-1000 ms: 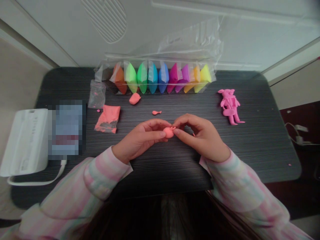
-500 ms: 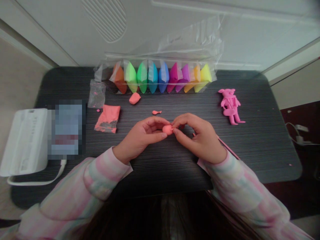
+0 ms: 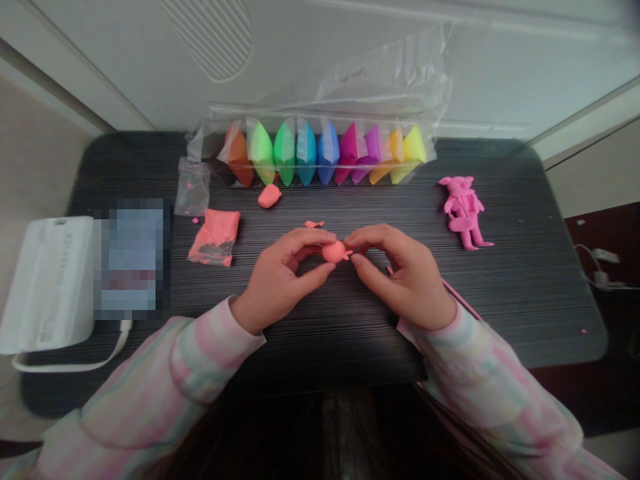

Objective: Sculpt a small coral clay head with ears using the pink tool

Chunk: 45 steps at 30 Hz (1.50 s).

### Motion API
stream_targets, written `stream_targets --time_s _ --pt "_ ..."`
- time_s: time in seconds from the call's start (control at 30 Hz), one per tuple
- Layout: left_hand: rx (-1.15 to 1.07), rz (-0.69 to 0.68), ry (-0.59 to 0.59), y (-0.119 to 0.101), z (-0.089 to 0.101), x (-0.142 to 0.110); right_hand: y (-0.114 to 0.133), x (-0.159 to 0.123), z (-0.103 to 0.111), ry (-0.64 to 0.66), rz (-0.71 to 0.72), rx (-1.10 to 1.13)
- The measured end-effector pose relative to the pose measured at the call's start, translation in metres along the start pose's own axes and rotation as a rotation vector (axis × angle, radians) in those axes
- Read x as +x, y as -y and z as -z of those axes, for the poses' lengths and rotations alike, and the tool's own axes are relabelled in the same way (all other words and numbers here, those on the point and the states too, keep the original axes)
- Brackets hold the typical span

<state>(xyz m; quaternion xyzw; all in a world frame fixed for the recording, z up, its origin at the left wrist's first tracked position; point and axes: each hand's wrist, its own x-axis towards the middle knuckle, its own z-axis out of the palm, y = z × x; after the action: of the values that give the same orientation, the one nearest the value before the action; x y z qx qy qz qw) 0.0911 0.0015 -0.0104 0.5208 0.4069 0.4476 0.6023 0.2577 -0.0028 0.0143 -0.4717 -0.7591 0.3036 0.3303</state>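
Note:
Between the thumb and fingertips of my left hand (image 3: 280, 277) is a small ball of coral modelling clay (image 3: 333, 252) with short prongs on its right side. My right hand (image 3: 407, 283) hovers beside those prongs, thumb and forefinger apart with a small gap between them. Just beyond my left fingertips lies a small tapered clay piece (image 3: 314, 224). A larger coral clay lump (image 3: 269, 196) sits farther back. To the left rests an opened bag of coral clay (image 3: 215, 237). A thin pink stick (image 3: 463, 300) lies partly hidden under my right hand.
A clear bag holding several coloured clay packets (image 3: 327, 153) lines the back edge. At right lies a pink clay animal figure (image 3: 464, 213). A phone (image 3: 133, 260) and a cabled white box (image 3: 50, 283) stand at left, near a small empty plastic bag (image 3: 193, 188).
My right thumb and forefinger have parted from the clay's right end, uncovering its prongs. The ball has shifted slightly up and left in my left hand.

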Motion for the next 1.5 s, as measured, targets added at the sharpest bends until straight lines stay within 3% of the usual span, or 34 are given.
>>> stream_targets --time_s 0.4,0.57,1.27,1.5 --pt "0.671 -0.512 -0.04 0.0004 0.005 -0.0014 -0.0014 -0.0003 -0.0022 -0.001 -0.056 0.041" --pt "0.75 -0.543 -0.029 -0.0004 0.0044 -0.0017 0.0003 0.0005 -0.0014 0.012 -0.059 0.017" --pt "0.725 -0.552 -0.005 0.0012 0.0053 -0.0026 -0.0002 0.0011 0.0023 0.015 -0.083 0.045" --pt "0.581 -0.451 -0.01 0.0019 0.0039 -0.004 -0.0014 0.0 0.0024 0.001 -0.099 0.052"
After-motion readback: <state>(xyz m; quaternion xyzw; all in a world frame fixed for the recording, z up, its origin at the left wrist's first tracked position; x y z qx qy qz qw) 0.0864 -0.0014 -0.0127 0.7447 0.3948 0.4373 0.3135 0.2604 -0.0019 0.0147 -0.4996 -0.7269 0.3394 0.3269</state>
